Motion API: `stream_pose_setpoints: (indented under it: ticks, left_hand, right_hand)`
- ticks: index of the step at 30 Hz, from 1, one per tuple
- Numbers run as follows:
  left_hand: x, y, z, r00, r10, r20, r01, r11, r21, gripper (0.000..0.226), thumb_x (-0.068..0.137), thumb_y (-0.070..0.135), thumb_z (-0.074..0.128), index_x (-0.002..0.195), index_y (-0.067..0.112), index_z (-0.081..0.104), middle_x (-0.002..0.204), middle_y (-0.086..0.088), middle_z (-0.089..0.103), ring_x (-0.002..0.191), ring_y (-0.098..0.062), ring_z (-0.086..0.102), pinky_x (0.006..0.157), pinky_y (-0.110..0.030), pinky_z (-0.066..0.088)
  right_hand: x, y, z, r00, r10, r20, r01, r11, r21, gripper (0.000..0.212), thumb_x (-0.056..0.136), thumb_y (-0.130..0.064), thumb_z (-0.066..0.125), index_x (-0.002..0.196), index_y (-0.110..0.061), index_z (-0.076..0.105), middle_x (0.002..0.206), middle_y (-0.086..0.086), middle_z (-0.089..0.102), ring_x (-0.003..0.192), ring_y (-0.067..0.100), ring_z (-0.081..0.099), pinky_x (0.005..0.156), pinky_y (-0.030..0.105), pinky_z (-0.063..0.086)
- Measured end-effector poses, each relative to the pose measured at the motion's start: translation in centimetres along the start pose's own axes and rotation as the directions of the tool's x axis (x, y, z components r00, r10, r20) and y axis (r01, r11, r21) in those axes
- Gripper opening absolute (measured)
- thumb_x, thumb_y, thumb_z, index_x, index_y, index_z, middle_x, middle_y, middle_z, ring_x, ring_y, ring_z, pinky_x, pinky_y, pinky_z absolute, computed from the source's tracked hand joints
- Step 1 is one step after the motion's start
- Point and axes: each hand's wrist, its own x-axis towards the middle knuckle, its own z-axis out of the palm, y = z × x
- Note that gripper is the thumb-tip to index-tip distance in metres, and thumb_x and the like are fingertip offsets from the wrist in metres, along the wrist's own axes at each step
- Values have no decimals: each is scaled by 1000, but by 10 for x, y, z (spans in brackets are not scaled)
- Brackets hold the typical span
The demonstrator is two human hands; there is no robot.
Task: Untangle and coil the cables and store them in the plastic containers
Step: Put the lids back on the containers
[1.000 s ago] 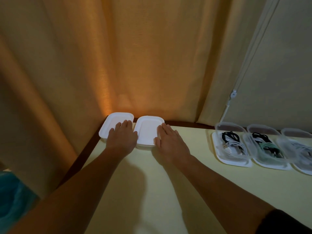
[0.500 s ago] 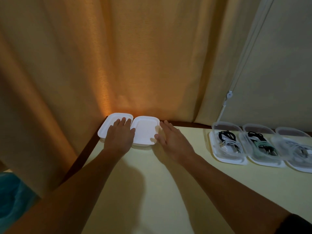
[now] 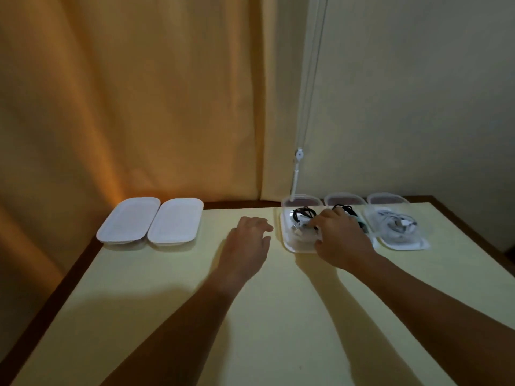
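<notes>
I am reaching my right hand (image 3: 338, 236) into the leftmost open container (image 3: 289, 240) of three clear ones lined along the bench's (image 3: 250, 316) far edge toward its right corner, fingers curled down onto the cables (image 3: 302, 215) inside, though I cannot tell whether that grip is actually clamped on a strand. My left hand (image 3: 248, 238) is hovering just beside the container's left rim, fingers relaxed and apart, gripping nothing. Black and pale cables are lying loosely bundled in this container; the middle container (image 3: 345, 200) is showing a dark bundle past my knuckles, and the right container (image 3: 401, 240) is holding a whitish coil (image 3: 395, 222). Each container's long axis is running from the near side toward the far edge. Two white closed containers (image 3: 150, 221) are sitting side by side at the far left corner, well apart from my hands. I am judging the cables light, limp and prone to snagging, best lifted by the gathered middle of the bundle rather than a plug, with the thin plastic container likely to slide unless steadied.
</notes>
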Motion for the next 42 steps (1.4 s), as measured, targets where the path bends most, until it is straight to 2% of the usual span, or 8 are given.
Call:
stream_pose_setpoints:
  ticks: [10,15,21,28,33,36,40,42]
  left_hand:
    - [-5,39,48,989,89,118,-96,994,58,34,98,28,56,131,27,59,131,7,58,119,-13,50,99,-32,46]
    - [-3,45,55,982,138,127,-156,976,153,30,96,28,59,125,25,59,125,5,56,115,-15,50,90,-30,48]
    - [-4,35,47,973,128,194,-177,948,263,21,97,23,53,115,22,62,114,2,57,111,-20,53,81,-36,50]
    - [-14,-7,4,992,-127,-19,128,984,127,12,95,19,57,105,21,63,108,4,56,89,-13,59,77,-27,52]
    - [0,-16,-29,948,-255,-193,248,967,-58,7,94,14,62,100,11,63,103,-4,61,92,-19,61,79,-30,52]
    - [6,-8,-34,952,-232,-199,213,971,-113,7,92,14,65,99,13,63,102,1,60,88,-13,57,72,-22,46]
    - [8,12,-22,986,-57,-156,44,996,-82,3,93,18,63,94,20,61,97,4,57,81,-14,59,70,-29,50]
    - [8,19,-13,990,-18,-141,13,999,-42,4,94,22,62,96,24,59,97,6,57,81,-11,58,71,-30,53]
  right_hand:
    - [-5,31,23,994,-80,-79,74,994,-78,37,95,-16,52,129,-23,63,122,-1,63,118,25,46,96,40,37]
    - [0,36,29,969,-103,-224,90,994,-68,20,91,-14,60,101,-21,76,96,-2,72,96,24,56,82,38,42]
    - [5,38,22,942,-72,-329,93,994,51,16,88,-12,62,88,-17,78,84,2,73,87,28,58,74,40,48]
    - [1,38,27,920,-53,-388,96,991,93,11,82,-8,70,76,-15,76,70,1,68,76,27,57,62,38,48]
    - [-6,29,38,928,-95,-360,123,991,56,15,70,-3,77,66,-16,71,60,-1,61,64,25,53,54,32,41]
    - [-9,24,42,944,-122,-307,148,987,63,13,76,-7,73,73,-19,74,67,-2,64,72,23,52,60,33,41]
    - [-14,16,37,982,-119,-148,136,985,105,31,89,-20,60,117,-22,73,110,-1,69,105,23,53,85,39,43]
    - [-22,15,31,991,-69,-113,87,982,165,39,88,-28,60,125,-19,69,118,1,65,113,23,51,92,40,43]
